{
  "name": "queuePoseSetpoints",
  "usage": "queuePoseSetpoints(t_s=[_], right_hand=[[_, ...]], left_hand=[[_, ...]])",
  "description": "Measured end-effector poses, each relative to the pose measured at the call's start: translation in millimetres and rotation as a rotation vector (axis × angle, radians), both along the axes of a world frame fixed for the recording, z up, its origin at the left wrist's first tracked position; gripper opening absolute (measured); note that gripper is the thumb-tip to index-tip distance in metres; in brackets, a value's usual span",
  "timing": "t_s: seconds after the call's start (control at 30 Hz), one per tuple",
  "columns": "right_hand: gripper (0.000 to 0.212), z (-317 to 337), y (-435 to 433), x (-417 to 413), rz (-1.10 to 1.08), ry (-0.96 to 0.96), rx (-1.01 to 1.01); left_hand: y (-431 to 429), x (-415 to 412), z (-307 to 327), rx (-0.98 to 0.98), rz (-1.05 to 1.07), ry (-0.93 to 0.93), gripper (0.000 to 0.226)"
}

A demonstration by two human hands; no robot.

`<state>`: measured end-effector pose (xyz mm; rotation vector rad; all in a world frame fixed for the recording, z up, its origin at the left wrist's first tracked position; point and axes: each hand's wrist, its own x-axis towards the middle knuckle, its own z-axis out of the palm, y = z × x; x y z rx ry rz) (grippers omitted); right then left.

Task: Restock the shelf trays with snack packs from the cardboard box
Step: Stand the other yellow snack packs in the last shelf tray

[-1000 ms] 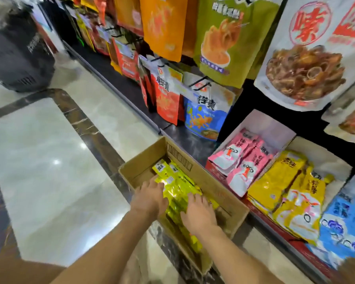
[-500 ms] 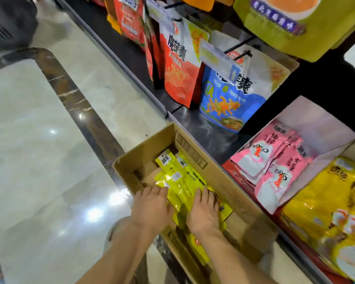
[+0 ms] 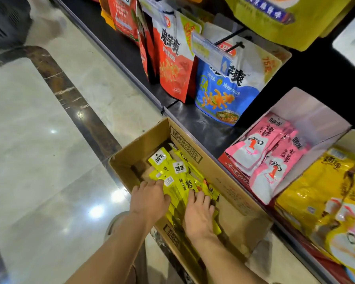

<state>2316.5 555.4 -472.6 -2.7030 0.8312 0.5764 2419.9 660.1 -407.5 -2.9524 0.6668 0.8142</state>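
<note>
Both bare hands, left hand (image 3: 150,201) and right hand (image 3: 199,216), lie palm-down with fingers spread, not clenched, on a pile of yellow-green foil snack packs (image 3: 172,175) inside the open brown cardboard box (image 3: 230,193) on the floor, just beside a shelf tray of pink snack packs (image 3: 262,152).

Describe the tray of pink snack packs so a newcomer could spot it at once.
Start at the open cardboard box on the floor, where both hands rest on green-yellow packs. On the shelf just right of it stands a white tray holding the pink snack packs. The tray beside it holds yellow packs.
</note>
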Motion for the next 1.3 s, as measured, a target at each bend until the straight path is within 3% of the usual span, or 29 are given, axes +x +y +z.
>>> queuePoseSetpoints(t_s=[0.3,0.47,0.6,0.87,1.23,1.3], right_hand=[[0.068,15.6,-5.2,-23.3,-0.014,-0.019,0.172],[0.05,33.4,-12.1,-21.5,-0.06,-0.212,0.088],[0.051,49.2,-22.6,-24.6,-0.094,-0.329,0.054],[0.05,84.5,-36.1,-49.0,-0.124,-0.425,0.149],[0.055,98.5,-49.1,-62.4,-0.193,-0.456,0.11],[0.054,98.9,-55.7,-64.1,-0.209,-0.47,0.116]], left_hand=[[-5.5,-3.2,6.7,-0.017,0.028,0.053,0.043],[-18.0,-10.5,7.5,0.024,0.066,0.109,0.035],[-33.5,-22.4,-5.2,0.087,0.114,0.176,0.046],[-71.6,-42.6,-34.0,0.027,0.513,0.369,0.083],[-105.2,-49.3,-71.4,0.036,0.78,0.242,0.076],[-110.1,-49.4,-74.3,0.015,0.831,0.238,0.083]])
